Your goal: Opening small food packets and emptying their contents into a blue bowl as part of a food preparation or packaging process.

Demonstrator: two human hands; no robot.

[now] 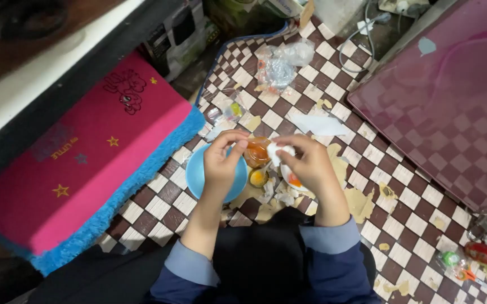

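My left hand and my right hand are raised together over a checkered floor mat. Both pinch a small white piece, which looks like paper or a wrapper. Just behind it sits a small jar of orange-brown stuff. Under my left hand lies a light blue plate. A small yellow-centred round thing lies between the hands, with white scraps scattered around it. An orange spot shows under my right palm.
A pink cushion with blue fringe fills the left. A dark red glossy panel stands at the right. Clear plastic bags lie ahead. Small clutter sits at the right edge. The brown-and-white checkered mat is torn in places.
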